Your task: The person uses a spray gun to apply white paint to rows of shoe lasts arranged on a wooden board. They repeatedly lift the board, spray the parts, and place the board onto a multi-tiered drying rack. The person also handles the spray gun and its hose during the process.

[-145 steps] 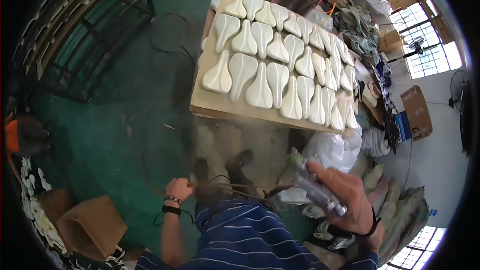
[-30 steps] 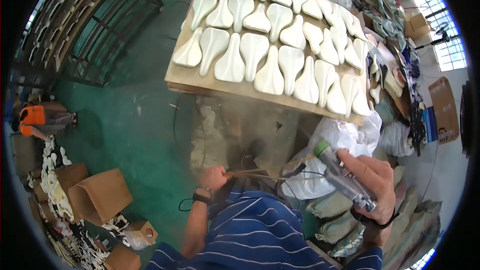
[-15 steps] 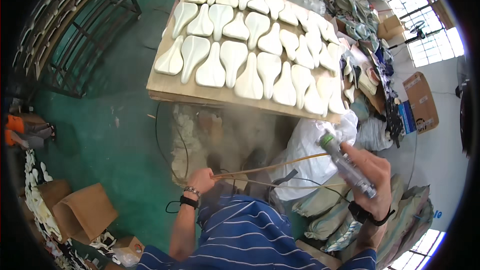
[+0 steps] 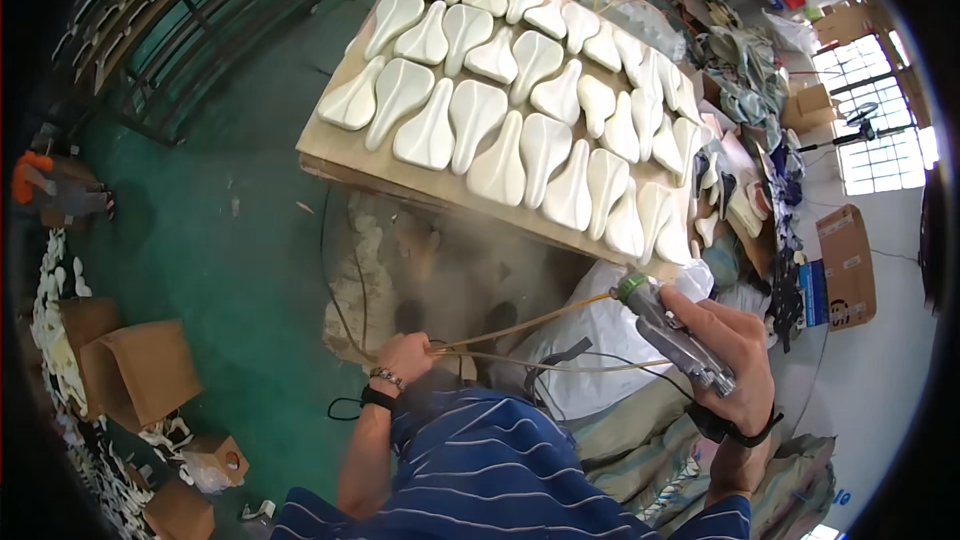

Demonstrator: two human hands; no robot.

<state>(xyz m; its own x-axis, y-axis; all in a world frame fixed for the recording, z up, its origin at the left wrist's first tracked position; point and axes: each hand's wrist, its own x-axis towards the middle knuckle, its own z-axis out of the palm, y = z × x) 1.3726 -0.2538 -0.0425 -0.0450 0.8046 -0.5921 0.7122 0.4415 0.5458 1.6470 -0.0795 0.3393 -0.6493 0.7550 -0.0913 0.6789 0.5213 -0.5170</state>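
Note:
My right hand (image 4: pixel 738 355) is wrapped round a metal spray gun (image 4: pixel 682 348) with a green ring at its front end. The gun is held beyond the near right corner of a wooden board (image 4: pixel 345 155). Rows of cream-white bicycle saddle pads (image 4: pixel 480 115) cover the board, with narrow ends facing alternate ways. Two thin tan hoses (image 4: pixel 545 320) stretch from the gun side across my front. My left hand (image 4: pixel 405 358) is closed round these hoses near my waist. A faint haze hangs below the board's near edge.
A white sack (image 4: pixel 570 360) and greenish sacks (image 4: pixel 640 425) lie to the right. Cardboard boxes (image 4: pixel 150 370) stand on the left floor. A metal rack (image 4: pixel 205 45) holds more pads at far left. A person in orange (image 4: pixel 35 175) sits beyond the boxes.
My view has turned slightly, so the board appears more tilted. The spray gun has shifted a little left in the picture. Both hands keep their grips.

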